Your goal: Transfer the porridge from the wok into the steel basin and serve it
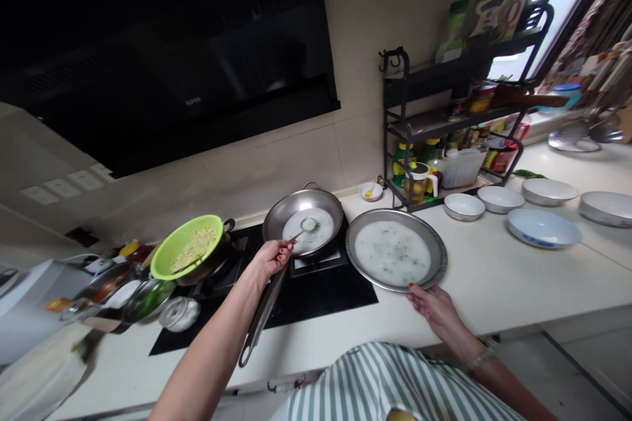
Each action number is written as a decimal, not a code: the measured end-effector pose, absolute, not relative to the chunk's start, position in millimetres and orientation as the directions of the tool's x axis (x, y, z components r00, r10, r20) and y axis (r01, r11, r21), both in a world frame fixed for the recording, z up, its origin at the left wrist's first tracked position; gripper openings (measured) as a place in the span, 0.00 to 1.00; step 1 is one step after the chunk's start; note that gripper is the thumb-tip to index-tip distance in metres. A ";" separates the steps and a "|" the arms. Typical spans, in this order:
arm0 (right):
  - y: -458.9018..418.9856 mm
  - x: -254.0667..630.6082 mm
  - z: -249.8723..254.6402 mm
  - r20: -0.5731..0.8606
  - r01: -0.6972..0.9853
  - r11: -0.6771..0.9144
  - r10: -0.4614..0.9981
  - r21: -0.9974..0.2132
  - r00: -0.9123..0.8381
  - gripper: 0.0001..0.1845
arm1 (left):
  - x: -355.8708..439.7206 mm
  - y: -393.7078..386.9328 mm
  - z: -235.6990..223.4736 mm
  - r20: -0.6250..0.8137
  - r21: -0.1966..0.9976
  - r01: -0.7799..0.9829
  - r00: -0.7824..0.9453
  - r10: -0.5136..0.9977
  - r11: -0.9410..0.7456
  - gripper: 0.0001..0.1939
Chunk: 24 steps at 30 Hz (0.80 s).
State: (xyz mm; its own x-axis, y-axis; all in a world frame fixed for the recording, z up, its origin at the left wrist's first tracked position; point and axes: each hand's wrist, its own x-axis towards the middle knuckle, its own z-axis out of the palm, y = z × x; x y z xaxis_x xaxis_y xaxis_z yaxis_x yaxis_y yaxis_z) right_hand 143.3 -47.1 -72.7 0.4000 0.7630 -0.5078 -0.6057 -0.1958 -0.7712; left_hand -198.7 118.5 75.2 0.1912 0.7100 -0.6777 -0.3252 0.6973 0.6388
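The metal spoon lay just beyond my left hand, whose fingers were closed round its handle, its bowl at the milky liquid in the steel wok. My right hand gripped the near rim of the steel basin, right of the wok. Farther right, white bowls stood on the counter.

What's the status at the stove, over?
Left hand holding spoon at wok. Right hand gripping metal pan rim. White liquid in both. No obstruction visible between them.
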 end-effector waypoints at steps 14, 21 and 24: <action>-47.7 142.9 -71.9 -0.497 -0.585 -0.197 0.765 -0.787 0.410 0.18 | -178.4 95.3 94.5 -0.601 0.715 -0.251 0.258 0.757 0.653 0.08; -48.2 141.8 -70.2 -0.506 -0.604 -0.192 0.761 -0.774 0.406 0.18 | -146.4 69.9 116.5 -0.507 0.809 -0.101 0.381 0.774 0.579 0.08; -48.2 141.6 -70.3 -0.502 -0.604 -0.189 0.765 -0.774 0.403 0.18 | -131.0 63.9 108.8 -0.502 0.835 -0.003 0.404 0.764 0.550 0.06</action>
State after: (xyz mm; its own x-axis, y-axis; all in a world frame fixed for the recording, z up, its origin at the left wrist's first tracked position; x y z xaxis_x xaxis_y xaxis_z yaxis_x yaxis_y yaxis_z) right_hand 141.6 -48.2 -70.3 0.4035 0.7649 -0.5022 -0.6043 -0.1893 -0.7739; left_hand -131.0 63.9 108.8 0.4040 0.7645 -0.5024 -0.0032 0.5504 0.8349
